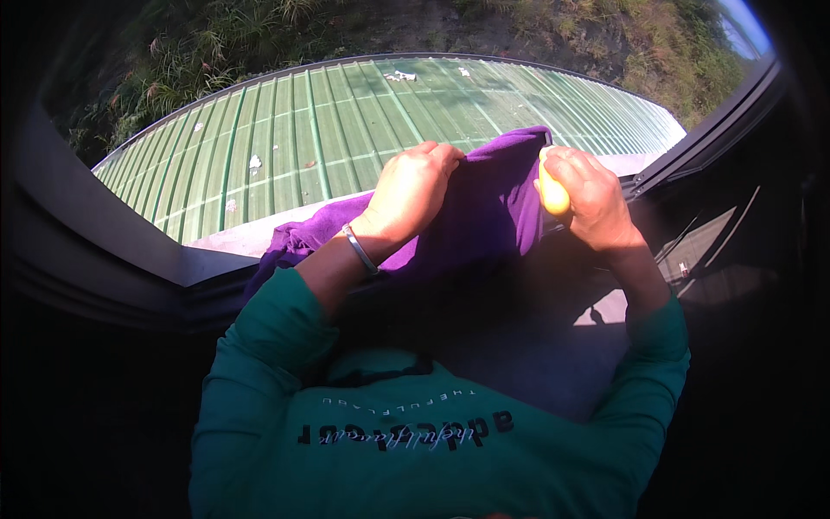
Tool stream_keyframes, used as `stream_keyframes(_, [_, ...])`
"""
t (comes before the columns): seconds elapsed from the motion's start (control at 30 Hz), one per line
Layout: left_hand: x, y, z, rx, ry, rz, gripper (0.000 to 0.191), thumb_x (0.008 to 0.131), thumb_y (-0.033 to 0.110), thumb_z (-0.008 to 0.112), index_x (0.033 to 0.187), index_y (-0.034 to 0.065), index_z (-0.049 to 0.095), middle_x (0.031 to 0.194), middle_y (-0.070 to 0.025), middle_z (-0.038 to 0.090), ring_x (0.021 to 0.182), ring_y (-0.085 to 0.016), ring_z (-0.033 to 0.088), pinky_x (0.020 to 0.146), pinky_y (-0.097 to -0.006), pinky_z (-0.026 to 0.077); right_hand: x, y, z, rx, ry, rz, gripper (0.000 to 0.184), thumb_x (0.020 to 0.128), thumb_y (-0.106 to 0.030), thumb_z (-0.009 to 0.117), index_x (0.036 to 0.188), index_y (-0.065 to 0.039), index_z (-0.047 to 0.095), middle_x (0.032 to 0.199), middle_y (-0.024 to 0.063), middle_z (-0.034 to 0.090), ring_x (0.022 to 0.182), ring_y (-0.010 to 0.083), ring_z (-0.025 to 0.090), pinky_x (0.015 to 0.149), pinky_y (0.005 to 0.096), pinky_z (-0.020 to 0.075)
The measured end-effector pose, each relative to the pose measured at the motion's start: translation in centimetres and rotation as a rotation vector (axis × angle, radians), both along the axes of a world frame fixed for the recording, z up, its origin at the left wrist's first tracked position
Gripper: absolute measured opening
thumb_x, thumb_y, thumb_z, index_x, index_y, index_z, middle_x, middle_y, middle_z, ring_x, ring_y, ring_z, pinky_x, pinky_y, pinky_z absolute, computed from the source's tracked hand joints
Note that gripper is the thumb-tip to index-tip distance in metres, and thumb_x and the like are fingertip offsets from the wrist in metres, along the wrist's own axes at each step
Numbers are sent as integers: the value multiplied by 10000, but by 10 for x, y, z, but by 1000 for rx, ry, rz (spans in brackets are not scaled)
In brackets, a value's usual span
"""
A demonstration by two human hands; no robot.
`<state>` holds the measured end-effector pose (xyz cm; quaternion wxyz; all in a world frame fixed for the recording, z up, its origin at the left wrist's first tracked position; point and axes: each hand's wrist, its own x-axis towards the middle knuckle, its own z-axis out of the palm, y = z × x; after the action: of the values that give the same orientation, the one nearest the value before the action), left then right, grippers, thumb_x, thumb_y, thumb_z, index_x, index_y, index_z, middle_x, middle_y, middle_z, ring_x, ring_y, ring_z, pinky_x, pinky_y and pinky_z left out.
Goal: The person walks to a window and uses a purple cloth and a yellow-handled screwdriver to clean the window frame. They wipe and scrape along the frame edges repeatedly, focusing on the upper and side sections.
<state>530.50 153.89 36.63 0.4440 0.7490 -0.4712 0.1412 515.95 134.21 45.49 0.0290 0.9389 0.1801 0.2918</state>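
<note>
A purple cloth [496, 188] hangs stretched between my hands at a window opening, and its left part trails over the sill. Its upper edge is pinched by my left hand [415, 185], which has a silver bangle at the wrist. My right hand [590, 194] is closed around the yellow handle [553, 191] of a small tool. A short metal piece shows at the handle's top, against the cloth's upper right corner. Fingers and cloth hide most of that end, so its exact kind cannot be told.
Beyond the sill [240, 241] lies a green corrugated roof [272, 156] with white scraps [401, 76] on it. A grassy slope [194, 58] rises behind. Dark window framing stands at the left [110, 207] and right [707, 126]. Deep shadow covers the area below my arms.
</note>
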Motion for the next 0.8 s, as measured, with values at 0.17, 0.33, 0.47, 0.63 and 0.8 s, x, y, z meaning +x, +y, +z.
stream_keyframes(0.17, [-2,37,62,-409,37,-22,130,918,85,590,1001,16,662,916,-153,673,854,-314,657,767,-347,516,1,17,38,-138,-376,137,389,683,27,788,1026,16,606,1077,191,634,914,342,662,776,388,566])
stream_keyframes(0.33, [-20,109,80,-470,-53,67,160,961,37,556,1079,-14,650,944,-78,662,857,-113,602,769,-237,479,-18,58,26,-36,-536,215,442,714,-13,795,1103,-36,586,1079,164,619,831,282,651,702,363,562])
stream_keyframes(0.47, [-40,165,69,-424,7,166,197,980,28,490,1113,-46,615,1011,-80,627,929,-119,570,856,-246,444,-23,85,-5,218,-439,338,460,727,-34,803,1105,-31,541,1130,174,596,899,301,665,765,375,595])
stream_keyframes(0.63, [-46,209,27,-300,116,265,173,940,4,485,1035,-40,623,906,-94,618,822,-153,572,776,-258,445,-18,119,-78,421,-392,425,451,738,-61,810,1094,-54,533,1145,166,588,926,297,669,787,350,609])
stream_keyframes(0.8, [-45,206,-4,-55,182,28,237,843,-7,634,1080,-9,638,863,-114,632,787,-214,603,716,-293,475,-49,128,-118,464,-394,246,460,756,-82,803,1102,-80,500,1145,141,560,965,305,652,794,341,607])
